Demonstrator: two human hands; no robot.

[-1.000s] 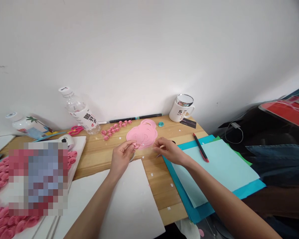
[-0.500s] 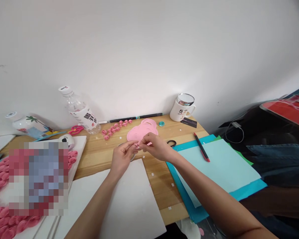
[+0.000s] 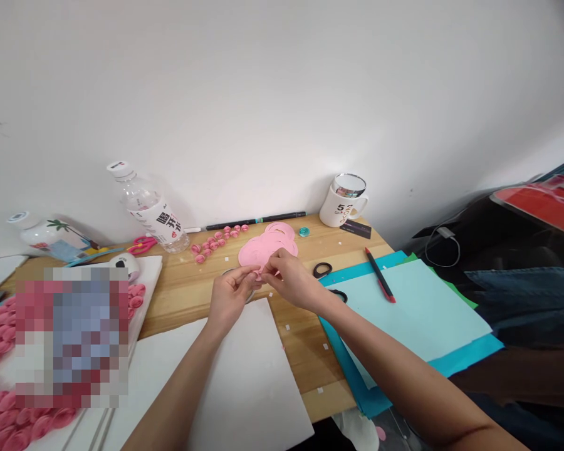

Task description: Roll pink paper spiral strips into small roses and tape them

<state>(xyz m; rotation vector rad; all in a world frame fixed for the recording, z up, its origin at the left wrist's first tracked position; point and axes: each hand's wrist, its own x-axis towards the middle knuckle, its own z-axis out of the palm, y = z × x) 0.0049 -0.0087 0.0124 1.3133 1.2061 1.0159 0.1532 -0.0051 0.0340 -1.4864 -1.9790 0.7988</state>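
My left hand (image 3: 232,289) and my right hand (image 3: 289,279) meet over the table, both closed in a pinch. Between their fingertips is a small pink paper roll (image 3: 257,274), partly hidden by the fingers. Just beyond them lie pink spiral-cut paper pieces (image 3: 259,249), overlapping. Behind and to the left, several rolled pink paper flowers (image 3: 217,240) sit in rows. A roll of tape (image 3: 250,296) lies under my left hand, mostly covered. Scissors with black handles (image 3: 322,270) show beside my right wrist, their blades hidden.
White paper (image 3: 249,376) lies under my forearms. On the right are blue sheets (image 3: 418,313) with a black-and-red pen (image 3: 380,275). A mug (image 3: 342,203), a teal roll (image 3: 304,232) and a bottle (image 3: 150,210) stand near the wall. A flower-covered board (image 3: 0,376) is at left.
My right hand and forearm have shifted slightly, so more of the black scissor handles shows. Both hands stay pinched on the pink paper roll.
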